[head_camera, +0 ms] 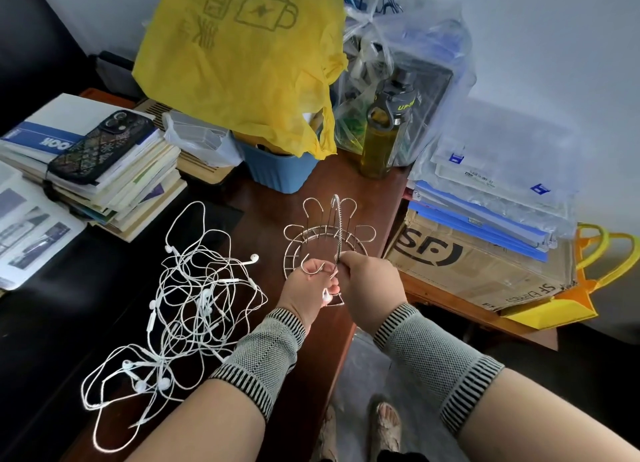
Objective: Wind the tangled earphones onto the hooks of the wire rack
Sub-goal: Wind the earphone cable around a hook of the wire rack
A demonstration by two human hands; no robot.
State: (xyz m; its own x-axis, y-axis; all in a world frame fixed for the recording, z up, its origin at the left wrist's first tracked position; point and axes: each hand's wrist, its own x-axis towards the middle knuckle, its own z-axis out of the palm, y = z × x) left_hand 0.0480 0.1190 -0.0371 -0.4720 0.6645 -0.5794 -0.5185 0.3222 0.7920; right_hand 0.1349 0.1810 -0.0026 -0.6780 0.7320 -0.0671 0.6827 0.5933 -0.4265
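A silver wire rack (pixel 329 233) with curved hooks around a round frame stands on the brown table near its right edge. My left hand (pixel 308 288) grips the rack's near side, with a hook showing over its fingers and a white earbud by its thumb. My right hand (pixel 367 281) pinches something thin at the rack's near rim, beside a hook wound with white cord. A tangle of white earphones (pixel 187 309) lies spread on the dark surface to the left, apart from both hands.
A stack of books with a phone (pixel 100 146) on top sits at the left. A yellow bag (pixel 242 63) over a blue tub (pixel 280 170), a bottle (pixel 381 139) and plastic-wrapped items stand behind. A cardboard box (pixel 478 267) with folders lies right of the table edge.
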